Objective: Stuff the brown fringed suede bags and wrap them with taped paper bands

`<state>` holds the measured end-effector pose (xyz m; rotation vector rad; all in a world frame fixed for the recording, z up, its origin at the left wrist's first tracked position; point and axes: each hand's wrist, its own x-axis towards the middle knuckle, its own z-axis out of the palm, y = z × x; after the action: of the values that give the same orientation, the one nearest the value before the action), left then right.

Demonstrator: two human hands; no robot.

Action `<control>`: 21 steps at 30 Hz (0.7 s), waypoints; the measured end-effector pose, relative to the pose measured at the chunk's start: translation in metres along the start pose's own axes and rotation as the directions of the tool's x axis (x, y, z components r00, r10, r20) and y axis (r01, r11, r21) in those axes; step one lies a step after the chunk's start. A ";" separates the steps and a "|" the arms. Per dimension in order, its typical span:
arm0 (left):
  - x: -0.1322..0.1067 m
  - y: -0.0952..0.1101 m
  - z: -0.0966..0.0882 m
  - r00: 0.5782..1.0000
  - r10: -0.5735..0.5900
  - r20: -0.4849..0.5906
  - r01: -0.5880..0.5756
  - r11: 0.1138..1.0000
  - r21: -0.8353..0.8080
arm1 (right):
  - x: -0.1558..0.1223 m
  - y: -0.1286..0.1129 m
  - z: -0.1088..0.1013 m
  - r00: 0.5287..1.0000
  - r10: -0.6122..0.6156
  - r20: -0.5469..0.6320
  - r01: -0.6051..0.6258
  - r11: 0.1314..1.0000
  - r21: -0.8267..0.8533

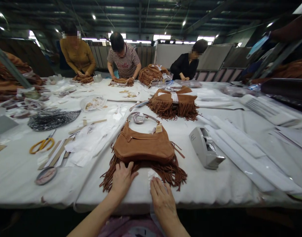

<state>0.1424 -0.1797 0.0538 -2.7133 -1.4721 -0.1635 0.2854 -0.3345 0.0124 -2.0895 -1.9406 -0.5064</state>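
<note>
A brown suede fringed handbag [143,146] lies flat near the table's front edge, its strap coiled above it and a paper tag on top. My left hand [121,179] rests flat on the fringe at the bag's lower left, fingers spread. My right hand [162,197] lies flat on a small piece of clear or white plastic [151,174] over the fringe at the lower right, fingers stretched out.
A white tape dispenser [205,148] stands right of the bag. Long white paper sheets [239,151] lie further right. Yellow scissors [42,144] and paper pieces sit left. A second fringed bag [173,103] lies behind. Three people work at the far side.
</note>
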 end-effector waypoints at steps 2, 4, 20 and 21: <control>0.012 -0.005 0.002 0.998 0.002 0.061 -0.003 1.000 0.015 | 0.011 0.002 0.005 0.996 0.019 0.082 -0.021 0.999 0.025; 0.022 -0.011 0.007 0.991 0.034 0.132 -0.033 0.999 -0.010 | 0.022 0.004 0.008 0.983 0.045 0.177 -0.053 0.998 0.042; 0.053 -0.017 -0.001 0.967 0.244 0.067 -0.179 0.848 -0.499 | 0.031 -0.007 0.037 1.000 0.009 -0.029 -0.009 1.000 0.006; 0.054 -0.016 -0.004 0.972 0.229 0.045 -0.168 0.821 -0.545 | 0.030 -0.008 0.038 0.999 -0.003 -0.053 0.003 1.000 0.014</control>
<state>0.1581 -0.1264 0.0637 -3.3511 -1.3049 -0.4998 0.2823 -0.2907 -0.0105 -2.0441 -1.9127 -0.5416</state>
